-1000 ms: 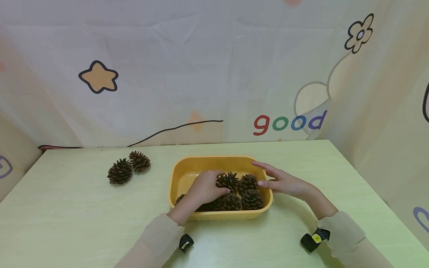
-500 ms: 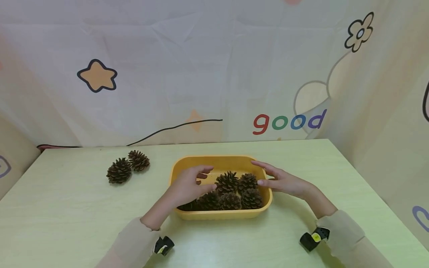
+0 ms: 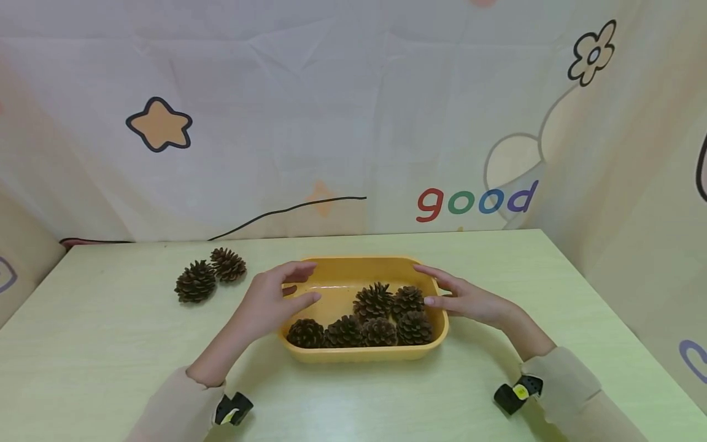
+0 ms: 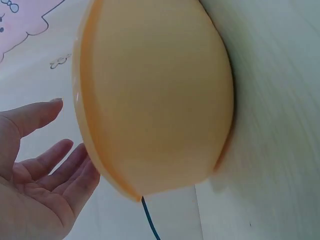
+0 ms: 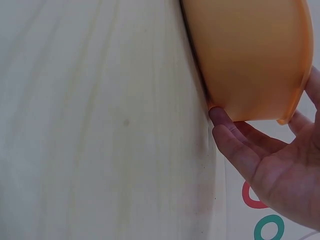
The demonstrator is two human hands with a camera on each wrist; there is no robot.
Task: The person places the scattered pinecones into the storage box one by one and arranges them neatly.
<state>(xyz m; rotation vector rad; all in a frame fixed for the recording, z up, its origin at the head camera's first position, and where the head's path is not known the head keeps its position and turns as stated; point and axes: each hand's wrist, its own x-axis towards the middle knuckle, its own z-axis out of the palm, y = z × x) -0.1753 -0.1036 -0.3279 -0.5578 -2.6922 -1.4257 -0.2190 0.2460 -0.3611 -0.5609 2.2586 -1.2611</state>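
Observation:
A yellow plastic basin sits on the table, with several brown pine cones gathered along its near side and right end. My left hand is over the basin's left rim, fingers and thumb spread apart with nothing between them. In the left wrist view that hand shows its bare palm beside the rim. At the other end my right hand grips the basin, its thumb over the rim. Fingers of the right hand lie against the outer wall near the base in the right wrist view.
Two more pine cones, a darker one and a smaller one, lie close together on the pale wooden table left of the basin. A printed cloth hangs behind the table's far edge.
My left hand has drawn back left from the pine cone in the middle of the basin to the left rim, its fingers parting. The right hand has stayed in place.

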